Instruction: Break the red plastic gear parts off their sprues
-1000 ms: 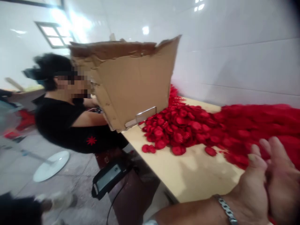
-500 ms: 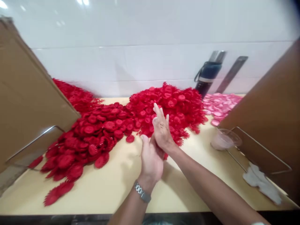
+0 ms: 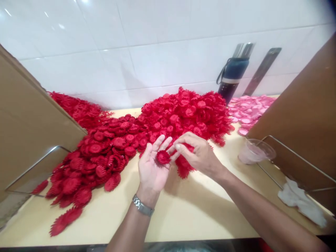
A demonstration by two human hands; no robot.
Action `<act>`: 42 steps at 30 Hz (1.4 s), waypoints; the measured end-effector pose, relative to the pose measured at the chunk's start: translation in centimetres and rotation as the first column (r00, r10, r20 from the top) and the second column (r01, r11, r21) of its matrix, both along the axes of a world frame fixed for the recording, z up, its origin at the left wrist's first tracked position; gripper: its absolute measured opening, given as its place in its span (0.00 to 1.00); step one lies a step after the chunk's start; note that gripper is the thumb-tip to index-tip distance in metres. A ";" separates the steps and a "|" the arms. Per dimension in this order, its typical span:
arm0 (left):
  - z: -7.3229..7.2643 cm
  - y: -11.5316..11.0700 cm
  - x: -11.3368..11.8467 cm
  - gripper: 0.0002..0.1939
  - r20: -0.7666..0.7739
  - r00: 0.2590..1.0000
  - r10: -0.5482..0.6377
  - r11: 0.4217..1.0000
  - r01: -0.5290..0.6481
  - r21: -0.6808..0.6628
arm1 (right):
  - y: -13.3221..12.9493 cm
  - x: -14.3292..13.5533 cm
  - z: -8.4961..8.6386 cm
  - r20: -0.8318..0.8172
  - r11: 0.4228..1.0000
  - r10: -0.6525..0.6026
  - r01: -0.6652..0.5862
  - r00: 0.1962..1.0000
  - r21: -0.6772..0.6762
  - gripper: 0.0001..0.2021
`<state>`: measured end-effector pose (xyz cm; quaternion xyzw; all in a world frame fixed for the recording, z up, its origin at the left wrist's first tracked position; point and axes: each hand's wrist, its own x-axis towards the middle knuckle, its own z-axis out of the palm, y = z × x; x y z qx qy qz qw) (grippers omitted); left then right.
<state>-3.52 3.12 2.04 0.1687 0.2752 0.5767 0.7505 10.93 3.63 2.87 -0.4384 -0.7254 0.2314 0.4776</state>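
Rosette [image 3: 163, 157] — red, face upward, about as long as wide — lies on the flattened palm of my left hand [image 3: 153, 174], beside my right hand [image 3: 201, 154], whose curled fingers' hold I cannot tell, above a pale yellow table [image 3: 194, 217] against a white tiled wall [image 3: 168, 63].

A blue bottle [image 3: 234, 73] stands by the wall [image 3: 168, 63], a clear cup [image 3: 253, 154] and white tissue [image 3: 300, 201] near brown cardboard [image 3: 299, 112].
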 end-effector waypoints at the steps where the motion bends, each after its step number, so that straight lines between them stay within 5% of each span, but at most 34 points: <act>1: 0.2 0.2 0.0 0.21 -0.013 1.000 -0.026 1.000 0.026 0.017 | -0.3 0.0 -0.3 0.042 0.999 -0.009 0.008 0.999 0.034 0.06; 4: 0.5 0.7 0.5 0.24 -0.057 0.991 -0.124 0.991 0.126 0.041 | -0.6 -0.4 -1.1 0.104 0.996 -0.031 0.022 0.994 0.086 0.05; 8: 0.0 1.0 1.2 0.27 -0.120 0.978 -0.173 0.984 0.177 0.027 | -0.1 -0.7 -1.8 0.132 0.999 -0.003 0.008 0.991 -0.033 0.11; 14: -1.0 1.1 1.4 0.24 -0.083 0.983 -0.164 0.986 0.165 0.012 | 0.2 -0.8 -2.1 -0.111 0.983 0.043 -0.062 0.993 -0.172 0.08; 22: -2.1 1.1 1.5 0.15 -0.393 0.909 -0.137 0.968 0.208 0.144 | 0.0 -0.6 -2.3 -0.004 0.973 -0.231 0.231 0.973 0.020 0.04; 30: -2.1 1.3 1.8 0.09 -0.445 0.893 -0.060 0.979 0.140 0.147 | -0.2 0.3 -2.7 -0.185 0.984 -0.138 0.114 0.973 -0.134 0.07; 42: -2.8 1.0 1.5 0.12 -0.565 0.821 -0.083 0.984 0.159 0.087 | 0.0 0.5 -2.9 -0.173 0.981 -0.117 0.087 0.978 -0.172 0.08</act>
